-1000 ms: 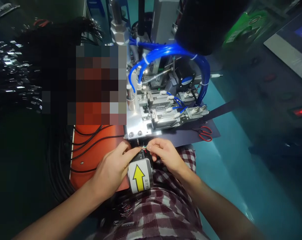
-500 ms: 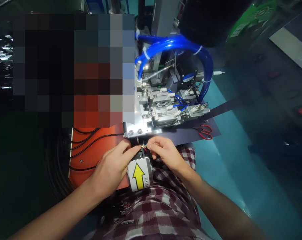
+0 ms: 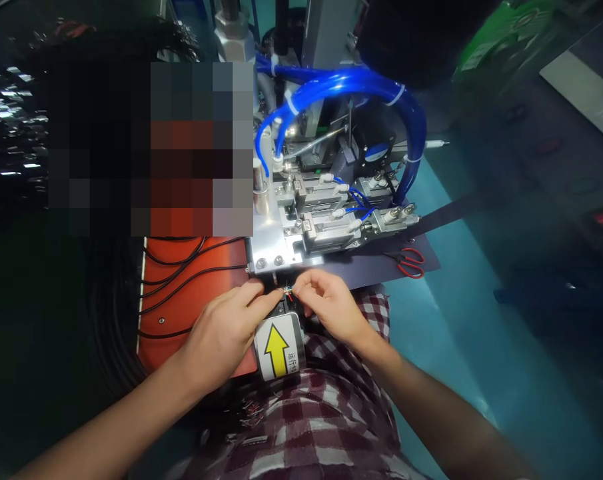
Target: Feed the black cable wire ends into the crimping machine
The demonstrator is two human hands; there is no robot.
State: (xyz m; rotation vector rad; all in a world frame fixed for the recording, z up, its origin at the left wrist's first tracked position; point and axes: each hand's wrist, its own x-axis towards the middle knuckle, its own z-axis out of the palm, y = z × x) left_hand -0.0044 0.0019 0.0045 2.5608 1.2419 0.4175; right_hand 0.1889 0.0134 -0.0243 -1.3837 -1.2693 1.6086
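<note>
Small coloured wires (image 3: 288, 291), one of them red, show between my two hands at the front edge of the metal machine (image 3: 268, 250). My left hand (image 3: 231, 320) reaches in from the left, its thumb and forefinger at the left end of the wires. From the right, my right hand (image 3: 328, 301) pinches the other end of them, fingers curled. The fingertips of both hands nearly meet. Just below them is a white cylinder with a yellow arrow (image 3: 277, 348). The exact grip on the thin wires is too small to make out.
An orange plate (image 3: 196, 293) crossed by black cables lies at the left. Blue hoses (image 3: 351, 81) arch over pneumatic cylinders (image 3: 326, 230). Red-handled pliers (image 3: 411, 263) rest on the dark board (image 3: 371, 272) at the right. Bundled black cables hang at the far left.
Both hands stay almost in place at the wires, with only a slight shift of the fingers. The blurred patch at the upper left covers a somewhat different area.
</note>
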